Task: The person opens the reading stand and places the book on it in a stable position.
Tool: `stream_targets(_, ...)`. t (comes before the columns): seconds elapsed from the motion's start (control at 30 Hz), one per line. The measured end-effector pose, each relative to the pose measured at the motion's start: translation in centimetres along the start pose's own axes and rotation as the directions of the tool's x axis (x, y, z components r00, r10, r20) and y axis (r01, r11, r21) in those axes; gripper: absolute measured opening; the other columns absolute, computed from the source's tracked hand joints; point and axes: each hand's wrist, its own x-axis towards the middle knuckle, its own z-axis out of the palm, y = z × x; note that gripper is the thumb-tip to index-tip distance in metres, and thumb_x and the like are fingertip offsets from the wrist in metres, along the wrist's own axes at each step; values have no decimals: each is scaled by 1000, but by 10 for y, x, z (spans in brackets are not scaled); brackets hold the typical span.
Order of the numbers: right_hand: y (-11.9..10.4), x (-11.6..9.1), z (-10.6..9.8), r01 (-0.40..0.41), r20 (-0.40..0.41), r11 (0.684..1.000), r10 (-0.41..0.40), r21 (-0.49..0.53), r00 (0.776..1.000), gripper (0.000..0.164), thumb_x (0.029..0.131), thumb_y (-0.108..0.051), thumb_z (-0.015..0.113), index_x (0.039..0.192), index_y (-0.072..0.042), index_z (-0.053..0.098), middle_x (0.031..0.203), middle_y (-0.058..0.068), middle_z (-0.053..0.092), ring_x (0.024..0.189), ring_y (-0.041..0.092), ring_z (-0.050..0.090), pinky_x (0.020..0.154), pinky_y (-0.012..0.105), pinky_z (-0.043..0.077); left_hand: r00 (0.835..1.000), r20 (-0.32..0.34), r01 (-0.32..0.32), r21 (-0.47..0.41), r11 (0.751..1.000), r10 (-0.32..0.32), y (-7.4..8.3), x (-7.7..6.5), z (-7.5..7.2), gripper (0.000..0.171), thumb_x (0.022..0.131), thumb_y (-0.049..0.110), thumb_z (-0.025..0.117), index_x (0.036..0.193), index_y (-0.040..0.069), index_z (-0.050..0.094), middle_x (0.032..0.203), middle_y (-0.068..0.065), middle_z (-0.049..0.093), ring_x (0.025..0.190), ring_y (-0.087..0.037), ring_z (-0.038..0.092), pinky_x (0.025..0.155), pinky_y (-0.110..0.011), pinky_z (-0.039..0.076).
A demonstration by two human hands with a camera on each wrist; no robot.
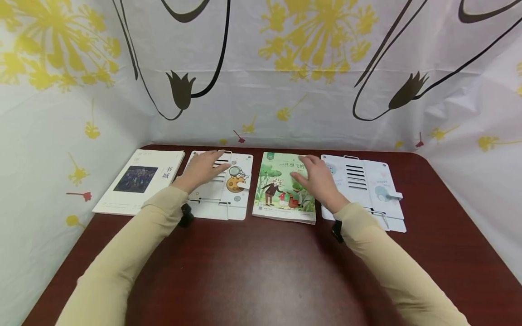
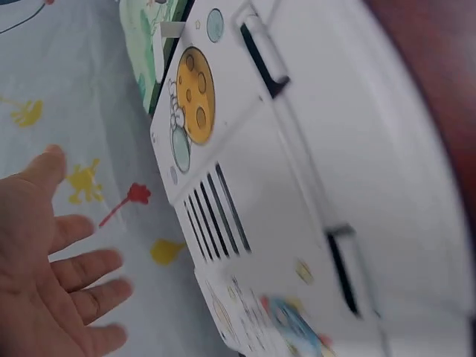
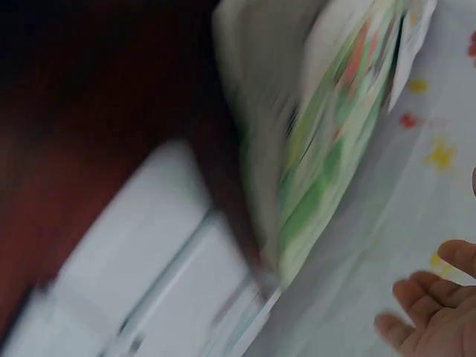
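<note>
My left hand (image 1: 204, 170) hovers over a white folding book stand (image 1: 210, 194) that lies flat and carries an astronaut and a yellow moon drawing (image 2: 195, 97). Its fingers are spread and hold nothing in the left wrist view. Over the right side of a green picture book (image 1: 281, 185) is my right hand (image 1: 319, 179), fingers parted and loosely bent, gripping nothing. A second white book stand (image 1: 373, 181) with slots and a side clip lies flat to the right of that book, partly behind my wrist. The right wrist view is blurred.
At the far left lies a white book (image 1: 163, 158) with a dark picture on its cover. All the items stand in a row along the back of the dark red table (image 1: 253, 271). A patterned white curtain (image 1: 244, 90) hangs behind and at both sides.
</note>
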Motion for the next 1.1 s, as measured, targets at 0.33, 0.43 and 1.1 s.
stream_targets(0.33, -78, -4, 41, 187, 65, 961, -204, 204, 977, 37, 86, -22, 69, 115, 1, 63, 101, 15, 65, 89, 26, 61, 75, 35, 51, 992, 121, 46, -163, 986, -26, -51, -54, 3, 41, 90, 27, 63, 117, -3, 61, 107, -18, 65, 98, -32, 62, 83, -44, 50)
stream_targets(0.43, -95, -4, 56, 215, 111, 950, -244, 226, 963, 31, 85, -19, 70, 109, 1, 66, 93, 13, 66, 84, 23, 60, 72, 33, 50, 984, 170, 86, -187, 979, -54, -59, -62, 6, 37, 86, 25, 67, 112, -1, 63, 104, -17, 66, 96, -30, 62, 82, -43, 50)
stream_targets(1.1, -137, 3, 106, 259, 246, 958, -282, 121, 927, 36, 77, -15, 77, 106, -2, 62, 90, 9, 61, 82, 22, 54, 73, 34, 47, 982, 139, 161, -264, 951, -128, -77, -74, 33, 25, 78, 0, 65, 102, -1, 62, 83, -7, 59, 75, -18, 52, 68, -29, 43)
